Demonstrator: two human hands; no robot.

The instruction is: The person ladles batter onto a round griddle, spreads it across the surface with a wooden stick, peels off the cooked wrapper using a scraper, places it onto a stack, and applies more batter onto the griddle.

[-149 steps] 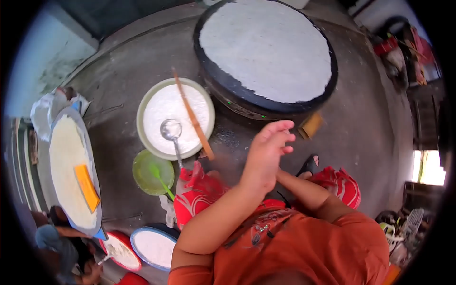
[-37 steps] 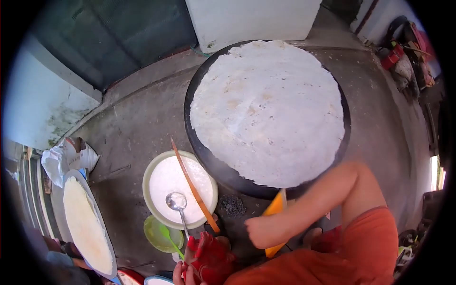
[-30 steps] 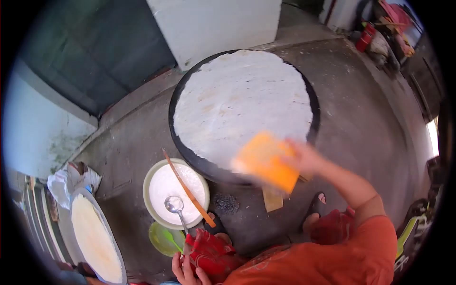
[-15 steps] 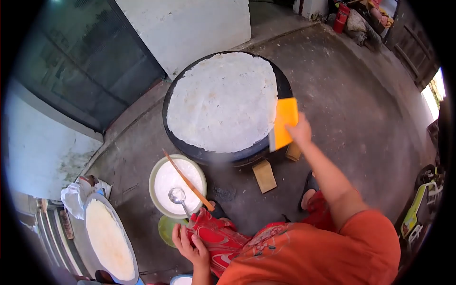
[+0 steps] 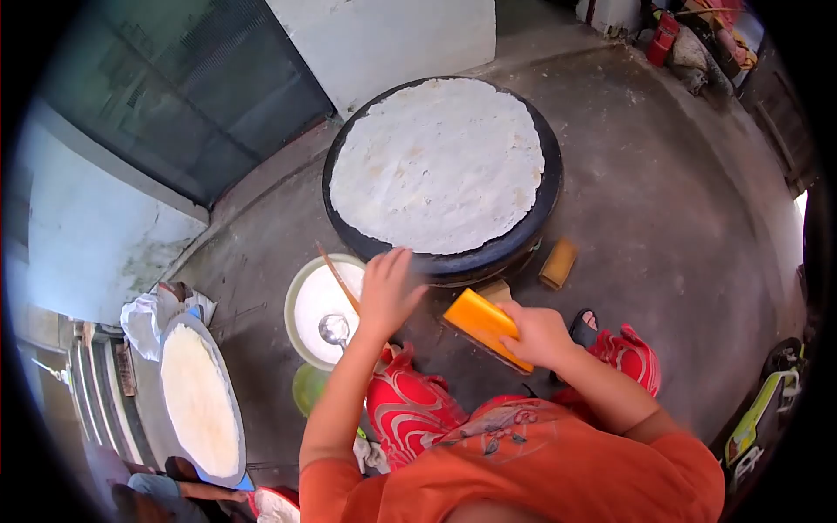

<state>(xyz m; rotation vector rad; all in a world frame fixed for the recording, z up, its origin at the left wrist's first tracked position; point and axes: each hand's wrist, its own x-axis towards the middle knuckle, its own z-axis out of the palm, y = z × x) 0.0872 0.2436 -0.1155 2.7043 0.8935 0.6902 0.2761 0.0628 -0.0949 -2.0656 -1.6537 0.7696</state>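
Observation:
A broad white flatbread (image 5: 440, 161) covers most of a round black griddle (image 5: 545, 209) in front of me. My left hand (image 5: 388, 292) is at the griddle's near edge, fingers stretched out and holding nothing; whether the fingertips touch the griddle I cannot tell. In my right hand (image 5: 534, 336) is a yellow scraper (image 5: 482, 324), held in front of my body and off the griddle. Left of my forearm stands a tub (image 5: 295, 305) of white batter (image 5: 318, 314), with a metal ladle (image 5: 333, 329) and a wooden stick (image 5: 338, 277) in it.
Another flatbread (image 5: 199, 401) lies on a round tray (image 5: 237, 436) at the left. Another person's arm (image 5: 205, 491) shows at lower left. A green bowl (image 5: 307, 388) sits by the tub, and a brown block (image 5: 558, 263) lies on the floor beside the griddle.
My right hand has drawn the scraper away from the flatbread's right edge toward my body. My left hand has risen from my lap to the griddle's near edge. The view has shifted.

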